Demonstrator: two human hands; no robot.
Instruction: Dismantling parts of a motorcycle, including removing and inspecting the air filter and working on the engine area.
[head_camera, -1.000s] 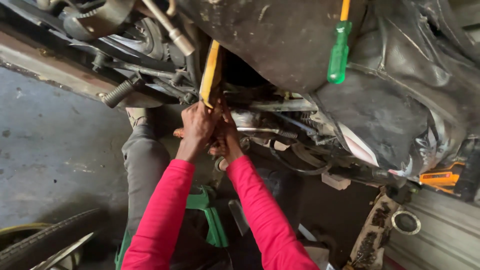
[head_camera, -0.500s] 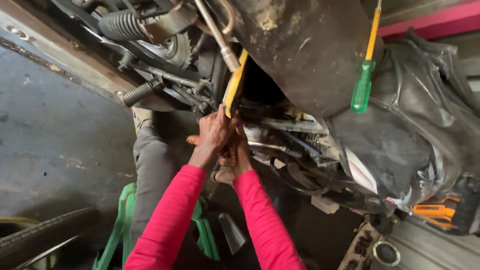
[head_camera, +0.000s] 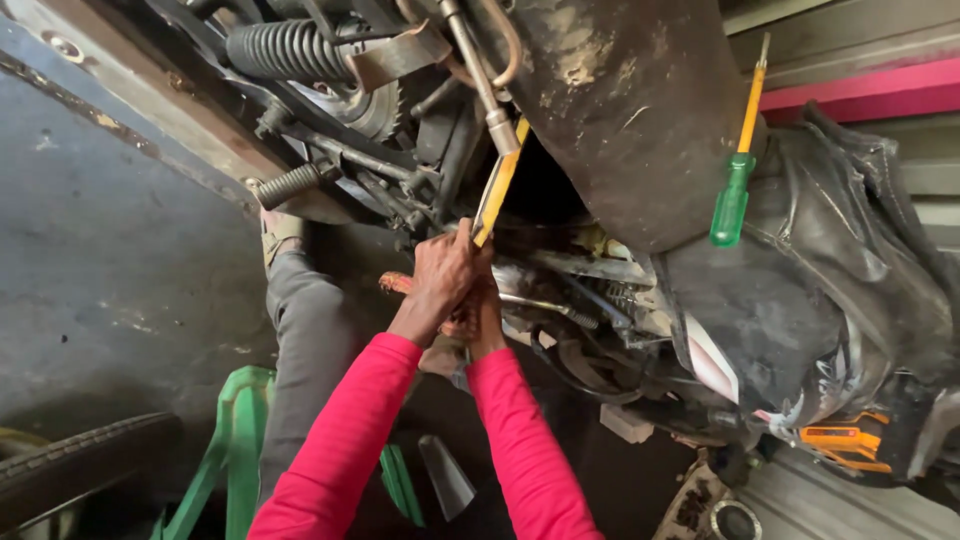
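Gripping the lower end of a long yellow flat metal bar (head_camera: 498, 190), the left hand (head_camera: 443, 275) is closing tight; the right hand (head_camera: 482, 312), just below it, is curling around something I cannot identify. The bar, running up from the hands into the grimy motorcycle frame (head_camera: 620, 110), is probably stiff and greasy, best held low.

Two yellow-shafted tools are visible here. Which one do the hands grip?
The yellow tool slanting up from the left hand into the engine parts. The other one, a screwdriver with a green handle, rests untouched on the dark bodywork to the right, away from both hands.

Grey concrete floor (head_camera: 110, 250), pink wall stripe (head_camera: 860, 85), daylight
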